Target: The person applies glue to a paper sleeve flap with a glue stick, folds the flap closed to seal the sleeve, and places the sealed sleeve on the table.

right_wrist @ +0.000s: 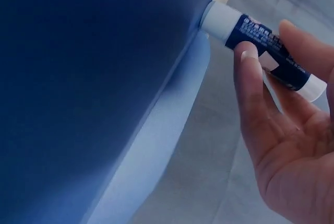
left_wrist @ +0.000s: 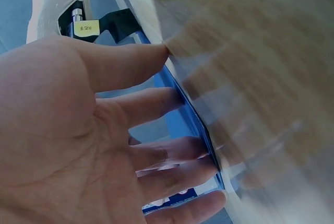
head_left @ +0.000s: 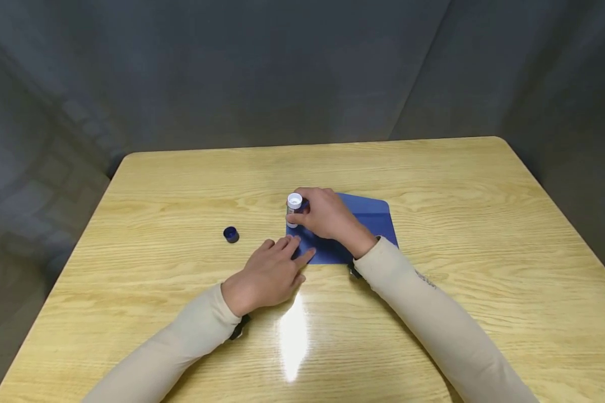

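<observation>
My right hand (head_left: 327,215) pinches a glue stick (head_left: 294,202), white with a dark blue label, between thumb and fingers. The stick stands upright at the left end of a blue envelope (head_left: 378,224). In the right wrist view, the white end of the glue stick (right_wrist: 269,49) meets the envelope (right_wrist: 78,78) beside its lighter flap (right_wrist: 156,145). With fingers spread and fairly straight, my left hand (head_left: 269,274) rests its fingertips on the envelope's near left corner. My right forearm hides part of the envelope's near right side.
A dark blue cap (head_left: 231,234) sits on the wooden table (head_left: 181,190), left of the envelope. Grey curtains (head_left: 262,73) hang behind the table's far edge.
</observation>
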`<state>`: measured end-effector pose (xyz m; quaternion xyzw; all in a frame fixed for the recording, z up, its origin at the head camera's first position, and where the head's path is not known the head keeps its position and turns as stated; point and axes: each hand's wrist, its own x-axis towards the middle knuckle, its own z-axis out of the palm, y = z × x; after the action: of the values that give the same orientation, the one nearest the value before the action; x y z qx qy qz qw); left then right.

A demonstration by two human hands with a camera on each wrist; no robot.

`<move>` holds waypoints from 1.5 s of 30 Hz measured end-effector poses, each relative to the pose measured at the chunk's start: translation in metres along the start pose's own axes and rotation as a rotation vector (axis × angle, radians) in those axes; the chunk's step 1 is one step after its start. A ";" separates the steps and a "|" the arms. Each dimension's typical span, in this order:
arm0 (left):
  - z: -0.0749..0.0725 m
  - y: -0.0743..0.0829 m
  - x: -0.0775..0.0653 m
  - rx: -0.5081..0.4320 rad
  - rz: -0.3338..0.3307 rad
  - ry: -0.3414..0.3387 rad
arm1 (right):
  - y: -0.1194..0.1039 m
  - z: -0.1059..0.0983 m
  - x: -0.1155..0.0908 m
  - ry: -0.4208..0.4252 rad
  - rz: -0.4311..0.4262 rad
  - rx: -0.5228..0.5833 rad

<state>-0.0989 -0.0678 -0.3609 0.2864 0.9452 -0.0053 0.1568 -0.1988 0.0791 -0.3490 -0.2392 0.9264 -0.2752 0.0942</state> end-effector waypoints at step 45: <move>0.001 -0.003 -0.005 -0.011 -0.011 0.015 | 0.062 -0.059 -0.049 -0.034 0.173 -0.137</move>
<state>-0.0965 -0.0728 -0.3608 0.2804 0.9478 0.0013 0.1516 -0.1986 0.1769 -0.3322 -0.1690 0.9585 -0.1980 0.1164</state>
